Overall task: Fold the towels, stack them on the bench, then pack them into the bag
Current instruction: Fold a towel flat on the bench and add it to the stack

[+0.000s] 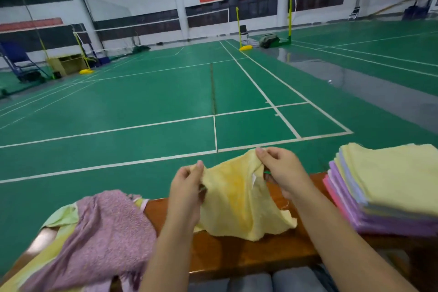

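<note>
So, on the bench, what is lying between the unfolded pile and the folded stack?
In the head view, the yellow towel hangs there, pinched by the left hand and right hand above bare bench wood.

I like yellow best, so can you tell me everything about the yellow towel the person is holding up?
The yellow towel is pale and fluffy, like soft terry cloth. It is unfolded and crumpled, hanging above the brown wooden bench, with its bottom edge drooping onto the wood. A small white tag shows near its top right. The left hand pinches the top left edge and the right hand pinches the top right corner. It hangs between a messy heap of towels on the left and a neat folded stack on the right.
</note>
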A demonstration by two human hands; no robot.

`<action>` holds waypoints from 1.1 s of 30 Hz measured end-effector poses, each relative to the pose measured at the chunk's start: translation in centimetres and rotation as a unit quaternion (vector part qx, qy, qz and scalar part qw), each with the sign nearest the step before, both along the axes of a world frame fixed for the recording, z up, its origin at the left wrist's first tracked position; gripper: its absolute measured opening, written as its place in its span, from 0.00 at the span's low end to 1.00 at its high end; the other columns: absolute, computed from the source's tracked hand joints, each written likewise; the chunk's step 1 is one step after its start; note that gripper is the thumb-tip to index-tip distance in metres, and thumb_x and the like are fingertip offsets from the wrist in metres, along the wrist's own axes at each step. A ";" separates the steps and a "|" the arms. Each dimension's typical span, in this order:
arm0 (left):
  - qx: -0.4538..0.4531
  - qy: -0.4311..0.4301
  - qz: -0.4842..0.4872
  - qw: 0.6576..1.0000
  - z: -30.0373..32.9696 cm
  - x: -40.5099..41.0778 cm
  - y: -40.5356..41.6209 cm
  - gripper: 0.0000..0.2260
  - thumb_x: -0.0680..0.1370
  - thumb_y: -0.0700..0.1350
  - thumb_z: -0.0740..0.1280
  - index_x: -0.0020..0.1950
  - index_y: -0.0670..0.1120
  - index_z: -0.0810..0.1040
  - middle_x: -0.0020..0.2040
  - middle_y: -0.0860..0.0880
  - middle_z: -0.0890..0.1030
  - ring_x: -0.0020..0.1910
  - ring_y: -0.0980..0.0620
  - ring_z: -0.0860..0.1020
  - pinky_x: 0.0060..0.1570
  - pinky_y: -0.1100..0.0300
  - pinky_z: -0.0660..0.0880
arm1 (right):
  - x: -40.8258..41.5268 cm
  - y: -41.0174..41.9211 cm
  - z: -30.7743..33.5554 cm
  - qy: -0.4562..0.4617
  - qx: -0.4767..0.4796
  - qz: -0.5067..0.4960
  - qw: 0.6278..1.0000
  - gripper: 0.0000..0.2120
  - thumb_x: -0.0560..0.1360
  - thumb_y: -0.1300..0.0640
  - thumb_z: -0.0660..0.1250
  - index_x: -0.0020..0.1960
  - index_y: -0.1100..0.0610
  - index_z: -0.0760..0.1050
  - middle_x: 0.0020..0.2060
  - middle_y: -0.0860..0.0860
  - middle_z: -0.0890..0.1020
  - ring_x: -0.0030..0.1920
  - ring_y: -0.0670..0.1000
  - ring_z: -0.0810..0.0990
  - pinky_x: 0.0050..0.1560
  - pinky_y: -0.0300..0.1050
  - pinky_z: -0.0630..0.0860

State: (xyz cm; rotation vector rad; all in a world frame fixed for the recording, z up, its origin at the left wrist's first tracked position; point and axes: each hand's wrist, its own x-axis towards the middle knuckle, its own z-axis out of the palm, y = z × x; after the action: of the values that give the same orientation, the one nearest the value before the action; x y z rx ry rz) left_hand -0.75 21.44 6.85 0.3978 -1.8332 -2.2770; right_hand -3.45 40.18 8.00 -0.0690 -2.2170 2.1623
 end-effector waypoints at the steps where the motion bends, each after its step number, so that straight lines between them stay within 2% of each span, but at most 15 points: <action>1: -0.013 -0.007 -0.024 1.000 -0.6 0.9 1.3 0.09 0.79 0.45 0.66 0.42 0.42 0.73 0.32 0.47 0.73 0.31 0.52 0.73 0.31 0.59 0.71 | 1.0 -0.8 -0.8 0.007 0.028 0.009 1.000 0.12 0.78 0.52 0.64 0.43 0.58 0.80 0.36 0.54 0.83 0.38 0.53 0.81 0.37 0.48 0.80; 3: -0.035 -0.014 -0.062 0.997 -1.6 2.1 3.2 0.07 0.79 0.42 0.66 0.43 0.41 0.73 0.33 0.47 0.76 0.32 0.53 0.75 0.32 0.61 0.74 | 2.5 -2.0 -1.9 0.026 0.083 0.021 0.996 0.11 0.77 0.50 0.65 0.44 0.57 0.80 0.38 0.54 0.83 0.41 0.55 0.82 0.43 0.53 0.79; 5: -0.075 -0.013 -0.076 0.994 -2.1 2.8 4.0 0.05 0.78 0.40 0.66 0.44 0.41 0.75 0.37 0.46 0.80 0.35 0.51 0.79 0.36 0.58 0.77 | 3.6 -2.4 -2.5 0.042 0.119 0.021 0.992 0.09 0.77 0.51 0.65 0.45 0.54 0.81 0.38 0.49 0.83 0.41 0.49 0.81 0.42 0.46 0.78; 8: -0.156 0.002 -0.091 0.983 -2.4 3.6 3.9 0.03 0.78 0.41 0.68 0.46 0.42 0.78 0.41 0.44 0.83 0.40 0.47 0.82 0.42 0.54 0.81 | 4.8 -2.5 -2.7 0.059 0.160 0.016 0.985 0.06 0.77 0.51 0.65 0.50 0.51 0.80 0.42 0.43 0.82 0.43 0.40 0.79 0.38 0.30 0.73; 10: -0.193 0.015 -0.099 0.976 -2.3 4.3 3.9 0.03 0.77 0.42 0.68 0.47 0.43 0.79 0.42 0.44 0.83 0.41 0.48 0.82 0.43 0.51 0.81 | 5.2 -2.5 -2.7 0.062 0.166 0.020 0.984 0.07 0.77 0.52 0.65 0.51 0.52 0.80 0.43 0.44 0.82 0.45 0.39 0.78 0.37 0.28 0.71; 14: -0.235 0.059 -0.087 0.966 -2.1 4.9 4.2 0.03 0.77 0.40 0.69 0.43 0.46 0.80 0.38 0.46 0.83 0.39 0.49 0.81 0.43 0.52 0.80 | 5.7 -2.7 -2.8 0.099 0.190 0.005 0.977 0.07 0.77 0.52 0.66 0.51 0.51 0.81 0.46 0.45 0.81 0.48 0.41 0.77 0.43 0.27 0.71; 17: -0.239 0.082 -0.086 0.964 -2.1 5.2 4.3 0.03 0.76 0.41 0.69 0.43 0.47 0.80 0.39 0.48 0.83 0.40 0.51 0.81 0.44 0.53 0.80 | 5.9 -2.4 -2.9 0.127 0.207 -0.012 0.970 0.08 0.76 0.53 0.66 0.52 0.52 0.81 0.46 0.44 0.80 0.48 0.40 0.76 0.43 0.23 0.69; 22: -0.241 0.094 -0.081 0.963 -1.9 5.6 4.6 0.04 0.76 0.41 0.69 0.44 0.49 0.81 0.39 0.50 0.84 0.41 0.52 0.82 0.45 0.52 0.80 | 6.3 -2.4 -2.8 0.164 0.212 -0.023 0.963 0.08 0.77 0.57 0.66 0.52 0.54 0.82 0.44 0.41 0.79 0.48 0.38 0.77 0.45 0.23 0.69; 25: -0.230 0.093 -0.072 0.966 -1.7 5.7 4.7 0.07 0.76 0.40 0.69 0.44 0.52 0.81 0.41 0.52 0.84 0.42 0.53 0.83 0.47 0.53 0.81 | 6.5 -2.5 -2.7 0.178 0.229 -0.014 0.957 0.10 0.78 0.57 0.64 0.55 0.55 0.81 0.47 0.45 0.81 0.49 0.41 0.78 0.49 0.26 0.70; 27: -0.226 0.090 -0.071 0.967 -1.6 5.9 4.8 0.09 0.77 0.39 0.68 0.44 0.54 0.81 0.41 0.54 0.84 0.44 0.54 0.83 0.47 0.55 0.81 | 6.7 -2.5 -2.5 0.181 0.251 0.001 0.951 0.13 0.78 0.55 0.62 0.61 0.54 0.79 0.53 0.47 0.81 0.53 0.43 0.77 0.53 0.27 0.69; 30: -0.232 0.092 -0.074 0.966 -1.6 5.7 4.8 0.14 0.77 0.35 0.66 0.46 0.56 0.81 0.43 0.55 0.85 0.46 0.56 0.82 0.50 0.56 0.80 | 7.1 -2.5 -2.3 0.172 0.272 0.029 0.946 0.19 0.77 0.52 0.64 0.68 0.51 0.72 0.57 0.41 0.75 0.57 0.40 0.72 0.52 0.18 0.62; 33: -0.208 0.087 -0.113 0.968 -1.4 5.8 4.8 0.17 0.77 0.32 0.65 0.49 0.55 0.80 0.47 0.54 0.85 0.50 0.57 0.82 0.53 0.59 0.79 | 7.0 -1.8 -2.3 0.168 0.270 0.024 0.948 0.22 0.74 0.54 0.69 0.68 0.49 0.72 0.56 0.41 0.75 0.57 0.40 0.72 0.51 0.17 0.62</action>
State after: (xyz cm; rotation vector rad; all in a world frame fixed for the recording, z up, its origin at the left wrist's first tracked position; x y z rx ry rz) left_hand 5.03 26.25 5.48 -0.0807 -2.2789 -1.8962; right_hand 3.56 38.34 5.67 0.3461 -2.5092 1.3727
